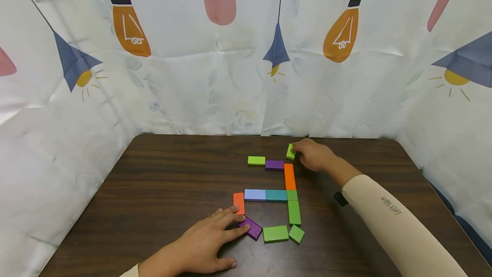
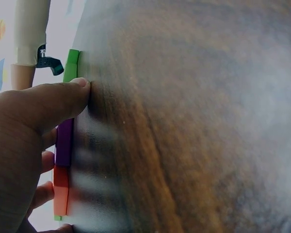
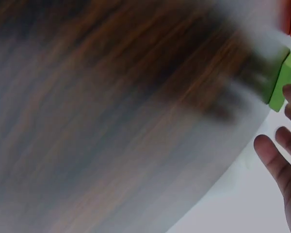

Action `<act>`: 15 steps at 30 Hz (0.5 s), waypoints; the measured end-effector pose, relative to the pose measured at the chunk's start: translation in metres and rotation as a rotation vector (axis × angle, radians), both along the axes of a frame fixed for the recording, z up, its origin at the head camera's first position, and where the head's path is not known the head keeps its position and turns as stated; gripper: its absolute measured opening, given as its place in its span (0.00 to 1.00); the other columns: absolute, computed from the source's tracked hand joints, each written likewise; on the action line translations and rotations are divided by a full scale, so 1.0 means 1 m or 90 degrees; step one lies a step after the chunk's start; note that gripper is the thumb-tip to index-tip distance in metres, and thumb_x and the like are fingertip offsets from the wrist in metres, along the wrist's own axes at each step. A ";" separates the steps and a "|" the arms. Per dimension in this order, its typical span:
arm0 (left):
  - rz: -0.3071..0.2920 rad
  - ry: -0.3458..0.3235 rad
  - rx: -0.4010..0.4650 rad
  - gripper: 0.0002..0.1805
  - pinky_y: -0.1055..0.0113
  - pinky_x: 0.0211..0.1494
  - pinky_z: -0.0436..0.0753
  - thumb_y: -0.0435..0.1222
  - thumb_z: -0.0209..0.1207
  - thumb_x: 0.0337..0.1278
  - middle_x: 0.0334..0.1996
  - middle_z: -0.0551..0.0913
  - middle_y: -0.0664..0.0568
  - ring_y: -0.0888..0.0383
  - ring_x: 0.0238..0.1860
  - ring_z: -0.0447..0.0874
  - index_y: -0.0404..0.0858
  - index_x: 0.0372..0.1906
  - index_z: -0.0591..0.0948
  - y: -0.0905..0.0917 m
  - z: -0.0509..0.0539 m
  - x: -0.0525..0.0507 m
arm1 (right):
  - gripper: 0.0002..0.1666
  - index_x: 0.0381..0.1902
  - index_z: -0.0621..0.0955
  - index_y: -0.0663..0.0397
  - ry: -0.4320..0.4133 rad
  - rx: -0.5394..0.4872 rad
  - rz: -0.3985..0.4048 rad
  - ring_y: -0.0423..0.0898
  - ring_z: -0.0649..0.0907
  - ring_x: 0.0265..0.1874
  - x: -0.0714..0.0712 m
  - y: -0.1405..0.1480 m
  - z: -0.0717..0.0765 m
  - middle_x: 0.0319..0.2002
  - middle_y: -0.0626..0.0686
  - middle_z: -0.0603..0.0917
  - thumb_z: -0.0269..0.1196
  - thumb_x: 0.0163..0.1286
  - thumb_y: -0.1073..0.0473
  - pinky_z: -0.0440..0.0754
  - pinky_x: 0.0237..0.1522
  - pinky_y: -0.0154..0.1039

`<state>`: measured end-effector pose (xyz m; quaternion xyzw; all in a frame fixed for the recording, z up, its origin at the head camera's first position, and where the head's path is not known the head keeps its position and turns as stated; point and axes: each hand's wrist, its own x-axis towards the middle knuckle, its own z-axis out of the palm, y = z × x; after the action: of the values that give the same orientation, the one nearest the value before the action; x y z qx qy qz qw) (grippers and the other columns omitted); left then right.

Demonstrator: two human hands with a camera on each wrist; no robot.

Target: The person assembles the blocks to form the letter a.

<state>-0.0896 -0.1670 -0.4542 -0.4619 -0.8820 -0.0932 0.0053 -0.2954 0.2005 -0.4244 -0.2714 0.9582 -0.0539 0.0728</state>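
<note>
My left hand [image 1: 203,240] lies spread with fairly straight fingers, its fingertips on a purple block [image 1: 253,229] and at the lower end of a red-orange block [image 1: 238,202]. In the left wrist view the thumb stretches past the purple block [image 2: 64,141]. At the far side, my right hand [image 1: 316,155] pinches a small light green block [image 1: 290,151] by its right side. The right wrist view shows this green block [image 3: 284,80] at the fingertips, with the other fingers spread apart; part of the hold is cut off by the frame edge.
A line of blocks crosses the brown table [image 1: 173,174]: light green [image 1: 256,160], purple [image 1: 274,165], orange [image 1: 290,176], pale blue [image 1: 255,195], teal [image 1: 276,195] and green [image 1: 294,213]. Nearer lie a green block [image 1: 275,234] and a tilted green square [image 1: 296,234]. A printed curtain [image 1: 184,89] hangs behind.
</note>
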 end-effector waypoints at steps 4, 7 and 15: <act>0.001 0.003 0.001 0.42 0.43 0.68 0.72 0.64 0.62 0.61 0.73 0.68 0.54 0.46 0.77 0.59 0.51 0.76 0.72 0.000 -0.001 0.000 | 0.24 0.64 0.82 0.52 0.001 0.014 -0.024 0.59 0.71 0.69 -0.001 0.007 0.000 0.67 0.58 0.76 0.58 0.71 0.66 0.77 0.60 0.59; 0.002 0.003 0.002 0.42 0.43 0.69 0.71 0.64 0.63 0.60 0.73 0.68 0.54 0.46 0.77 0.59 0.51 0.76 0.72 0.000 -0.001 0.000 | 0.22 0.60 0.84 0.50 0.013 0.015 -0.036 0.59 0.73 0.66 -0.001 0.012 0.001 0.62 0.58 0.79 0.60 0.70 0.64 0.78 0.58 0.59; 0.002 -0.004 -0.004 0.42 0.43 0.69 0.71 0.64 0.62 0.61 0.73 0.68 0.54 0.46 0.77 0.59 0.51 0.76 0.71 0.000 0.000 -0.001 | 0.16 0.54 0.86 0.49 0.043 0.012 -0.058 0.57 0.77 0.56 0.003 0.025 -0.001 0.50 0.54 0.81 0.66 0.69 0.60 0.82 0.50 0.57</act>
<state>-0.0905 -0.1668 -0.4547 -0.4606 -0.8828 -0.0917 0.0015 -0.2924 0.2252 -0.4253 -0.2283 0.9720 -0.0385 0.0402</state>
